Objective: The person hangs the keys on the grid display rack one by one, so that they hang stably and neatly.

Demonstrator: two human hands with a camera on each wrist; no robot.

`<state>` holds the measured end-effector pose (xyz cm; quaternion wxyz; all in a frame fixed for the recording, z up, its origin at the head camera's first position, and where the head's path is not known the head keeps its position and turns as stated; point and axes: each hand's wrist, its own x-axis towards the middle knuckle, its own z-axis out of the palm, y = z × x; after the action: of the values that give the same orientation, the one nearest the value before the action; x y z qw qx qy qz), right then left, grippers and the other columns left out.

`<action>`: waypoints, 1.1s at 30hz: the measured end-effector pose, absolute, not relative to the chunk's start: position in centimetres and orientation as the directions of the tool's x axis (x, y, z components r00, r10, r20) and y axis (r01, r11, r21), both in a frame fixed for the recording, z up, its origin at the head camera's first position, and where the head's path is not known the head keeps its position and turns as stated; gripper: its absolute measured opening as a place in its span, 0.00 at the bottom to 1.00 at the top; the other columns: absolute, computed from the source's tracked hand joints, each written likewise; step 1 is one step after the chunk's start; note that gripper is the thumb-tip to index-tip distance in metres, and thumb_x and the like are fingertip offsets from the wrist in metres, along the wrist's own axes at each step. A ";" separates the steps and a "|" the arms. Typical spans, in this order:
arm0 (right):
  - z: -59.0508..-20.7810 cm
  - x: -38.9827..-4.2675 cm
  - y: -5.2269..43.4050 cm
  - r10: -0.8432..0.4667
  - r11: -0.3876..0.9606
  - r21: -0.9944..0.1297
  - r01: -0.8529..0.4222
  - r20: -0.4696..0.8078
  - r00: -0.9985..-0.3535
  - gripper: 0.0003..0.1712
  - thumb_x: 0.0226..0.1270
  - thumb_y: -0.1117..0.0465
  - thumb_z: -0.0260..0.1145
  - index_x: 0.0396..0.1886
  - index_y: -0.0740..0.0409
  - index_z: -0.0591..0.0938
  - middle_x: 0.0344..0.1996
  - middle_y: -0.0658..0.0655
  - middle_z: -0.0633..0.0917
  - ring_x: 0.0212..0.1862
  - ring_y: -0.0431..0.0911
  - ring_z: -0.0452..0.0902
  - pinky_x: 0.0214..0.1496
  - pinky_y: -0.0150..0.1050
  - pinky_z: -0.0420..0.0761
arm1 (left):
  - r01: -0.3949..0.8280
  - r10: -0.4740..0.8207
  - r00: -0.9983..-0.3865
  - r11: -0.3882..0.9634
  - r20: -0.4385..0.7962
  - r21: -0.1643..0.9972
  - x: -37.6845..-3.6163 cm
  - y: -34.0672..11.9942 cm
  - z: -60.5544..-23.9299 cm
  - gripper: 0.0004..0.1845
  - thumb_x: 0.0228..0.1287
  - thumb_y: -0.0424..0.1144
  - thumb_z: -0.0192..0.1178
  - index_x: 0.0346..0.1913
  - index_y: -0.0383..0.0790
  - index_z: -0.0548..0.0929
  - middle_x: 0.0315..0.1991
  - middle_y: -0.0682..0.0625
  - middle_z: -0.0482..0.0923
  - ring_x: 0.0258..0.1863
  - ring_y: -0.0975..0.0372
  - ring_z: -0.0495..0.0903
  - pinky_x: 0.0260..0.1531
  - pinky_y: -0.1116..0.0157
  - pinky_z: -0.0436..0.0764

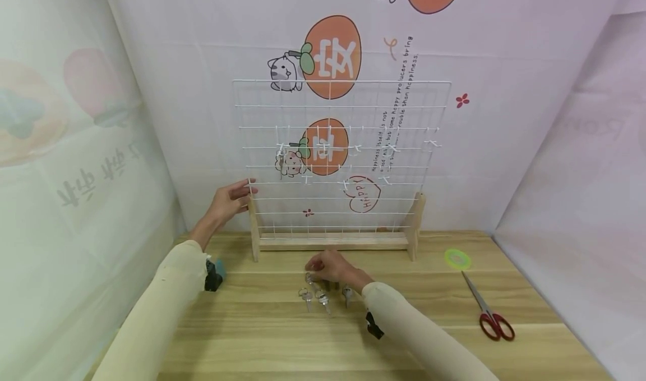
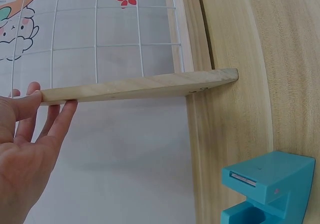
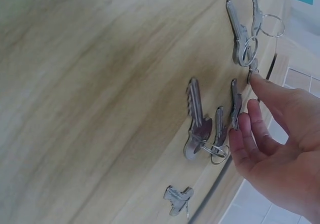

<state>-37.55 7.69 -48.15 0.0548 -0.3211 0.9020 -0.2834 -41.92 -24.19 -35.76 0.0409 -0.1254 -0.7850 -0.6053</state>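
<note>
Keys (image 3: 201, 129) are lying on table (image 1: 252, 336) before rack (image 1: 328, 242); right hand (image 1: 330, 265) is touching one by thumb, can't tell if pinching; left hand (image 2: 27, 154) is pinching rack's wooden side (image 2: 135, 87) between thumb and fingers, likely steadying it.

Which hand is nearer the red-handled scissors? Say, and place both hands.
Right. The right hand is at the keys, to the left of the scissors; the left hand is farther left and farther off, at the rack's left post.
</note>
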 end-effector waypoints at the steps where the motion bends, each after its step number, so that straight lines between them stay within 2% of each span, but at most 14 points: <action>1: -48.1 -37.6 7.7 -0.613 0.638 -0.537 -0.552 0.080 -0.786 0.09 0.67 0.66 0.75 0.46 0.59 0.91 0.46 0.57 0.91 0.50 0.52 0.87 0.53 0.42 0.89 | 0.248 0.151 -0.965 0.233 0.217 0.940 -41.9 -24.2 -35.8 0.30 0.77 0.23 0.54 0.78 0.37 0.67 0.69 0.30 0.73 0.70 0.40 0.71 0.64 0.46 0.78; 7: -48.0 -37.4 7.5 -0.607 0.642 -0.551 -0.533 0.059 -0.792 0.07 0.68 0.66 0.74 0.44 0.58 0.91 0.45 0.55 0.91 0.52 0.51 0.85 0.57 0.46 0.87 | 0.254 0.152 -0.963 0.231 0.223 0.939 -41.8 -24.2 -35.7 0.30 0.78 0.23 0.53 0.78 0.37 0.67 0.69 0.30 0.72 0.71 0.40 0.71 0.65 0.45 0.77; 13: -48.0 -37.1 7.5 -0.583 0.649 -0.564 -0.511 0.063 -0.810 0.06 0.67 0.67 0.75 0.42 0.59 0.89 0.43 0.56 0.89 0.49 0.50 0.85 0.55 0.44 0.87 | 0.255 0.147 -0.964 0.256 0.223 0.932 -41.8 -24.3 -35.9 0.29 0.78 0.23 0.53 0.78 0.37 0.67 0.69 0.31 0.73 0.71 0.42 0.71 0.64 0.47 0.79; 21: -48.3 -37.1 7.8 -0.569 0.632 -0.590 -0.502 0.087 -0.818 0.03 0.67 0.68 0.75 0.35 0.58 0.87 0.36 0.51 0.89 0.42 0.44 0.85 0.50 0.41 0.88 | 0.254 0.153 -0.963 0.225 0.223 0.941 -41.7 -24.0 -35.8 0.30 0.77 0.22 0.52 0.78 0.36 0.66 0.69 0.30 0.73 0.70 0.39 0.71 0.64 0.48 0.78; 24: -48.2 -37.0 8.0 -0.570 0.629 -0.589 -0.507 0.094 -0.816 0.03 0.67 0.67 0.75 0.34 0.57 0.87 0.34 0.49 0.88 0.39 0.40 0.84 0.47 0.37 0.88 | 0.254 0.157 -0.962 0.216 0.223 0.943 -41.6 -23.8 -35.7 0.30 0.77 0.22 0.53 0.78 0.36 0.66 0.69 0.30 0.72 0.70 0.39 0.71 0.64 0.47 0.78; 29: -47.2 -36.5 8.1 -0.576 0.615 -0.589 -0.523 0.118 -0.809 0.02 0.68 0.67 0.74 0.36 0.58 0.88 0.34 0.52 0.89 0.35 0.39 0.83 0.38 0.31 0.86 | 0.258 0.157 -0.961 0.219 0.227 0.941 -41.6 -23.9 -35.7 0.30 0.77 0.22 0.52 0.78 0.37 0.66 0.69 0.30 0.72 0.71 0.39 0.70 0.65 0.47 0.78; 33: -46.7 -36.4 8.1 -0.578 0.608 -0.586 -0.535 0.135 -0.805 0.02 0.68 0.68 0.74 0.37 0.59 0.88 0.35 0.55 0.90 0.36 0.42 0.86 0.37 0.31 0.86 | 0.253 0.144 -0.964 0.238 0.224 0.938 -41.6 -24.1 -35.8 0.30 0.77 0.22 0.53 0.78 0.36 0.66 0.69 0.30 0.72 0.71 0.39 0.70 0.64 0.49 0.79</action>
<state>-36.39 8.09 -46.72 0.0342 -0.3108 0.8961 -0.3150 -41.55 -24.07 -35.76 0.0453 -0.1263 -0.7856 -0.6041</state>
